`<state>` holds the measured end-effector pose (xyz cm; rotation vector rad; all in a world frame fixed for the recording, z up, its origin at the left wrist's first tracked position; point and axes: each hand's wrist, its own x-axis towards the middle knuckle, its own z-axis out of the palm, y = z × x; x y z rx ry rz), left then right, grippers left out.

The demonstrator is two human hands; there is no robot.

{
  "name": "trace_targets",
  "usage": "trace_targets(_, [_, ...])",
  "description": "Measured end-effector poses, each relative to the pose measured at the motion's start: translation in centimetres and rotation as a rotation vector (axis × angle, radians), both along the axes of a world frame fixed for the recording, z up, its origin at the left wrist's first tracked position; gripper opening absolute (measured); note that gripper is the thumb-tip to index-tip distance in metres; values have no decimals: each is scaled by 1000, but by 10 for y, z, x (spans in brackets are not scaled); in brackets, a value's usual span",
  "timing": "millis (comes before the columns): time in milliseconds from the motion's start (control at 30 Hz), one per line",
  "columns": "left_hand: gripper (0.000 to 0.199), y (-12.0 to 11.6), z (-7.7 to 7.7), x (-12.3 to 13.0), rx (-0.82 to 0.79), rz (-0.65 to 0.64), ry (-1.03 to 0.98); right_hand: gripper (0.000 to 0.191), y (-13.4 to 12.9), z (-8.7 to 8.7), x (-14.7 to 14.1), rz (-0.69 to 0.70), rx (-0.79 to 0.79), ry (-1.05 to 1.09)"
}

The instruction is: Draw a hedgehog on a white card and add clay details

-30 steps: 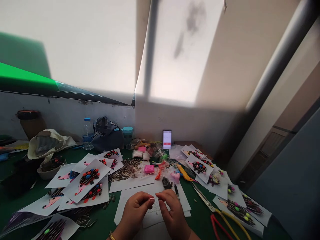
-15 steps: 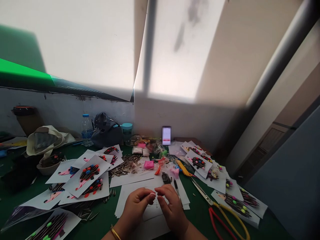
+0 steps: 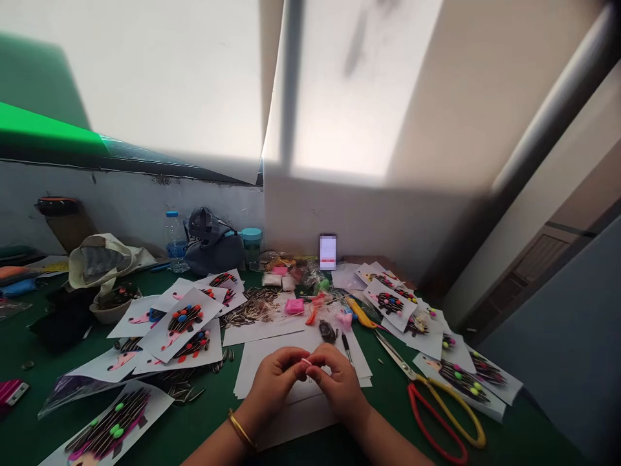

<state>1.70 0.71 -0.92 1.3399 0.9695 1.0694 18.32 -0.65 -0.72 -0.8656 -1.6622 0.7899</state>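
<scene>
The green table (image 3: 385, 395) carries everything, with one dark bag (image 3: 213, 255) at the far edge, near the wall. One stack of white paper (image 3: 257, 353) lies in front of the person, beneath both hands. Decorated sheets lie in two groups: about seven left sheets (image 3: 158, 343), and several right sheets (image 3: 422, 346) whose overlap prevents a sure count. One pair of scissors (image 3: 412, 382), with one red and one yellow handle, lies to the right, its blades aimed away from the person and leftward.

The left hand (image 3: 272, 387) and right hand (image 3: 343, 385) meet over the paper, fingers curled and thumbs bent inward. Each is closed to a pinch, its fingertips on the pink piece; the gap between thumb and forefinger is almost nothing. One phone (image 3: 328, 251) stands upright by the wall. One black pen (image 3: 347, 347) lies just beyond the right hand. Striped seeds (image 3: 247, 307) form a heap too crowded to count.

The one pink piece (image 3: 305, 362) sits between the two sets of fingertips, above the paper. Its visible long axis runs crosswise from hand to hand, dipping slightly to the right; its ends are partly hidden.
</scene>
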Motion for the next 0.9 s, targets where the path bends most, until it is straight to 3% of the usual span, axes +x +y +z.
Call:
trace_targets(133, [31, -2, 7, 2, -18, -21, -30, 20, -1, 1, 1, -40, 14, 20])
trace_targets(500, [28, -3, 7, 0, 133, 10, 94, 23, 1, -7, 2, -108, 75, -58])
trace_targets(700, [29, -3, 2, -2, 252, 54, 278, 19, 1, -8, -1, -131, 85, -144])
trace_targets(900, [24, -1, -3, -3, 254, 67, 258, 19, 2, -8, -3, -169, 98, -147])
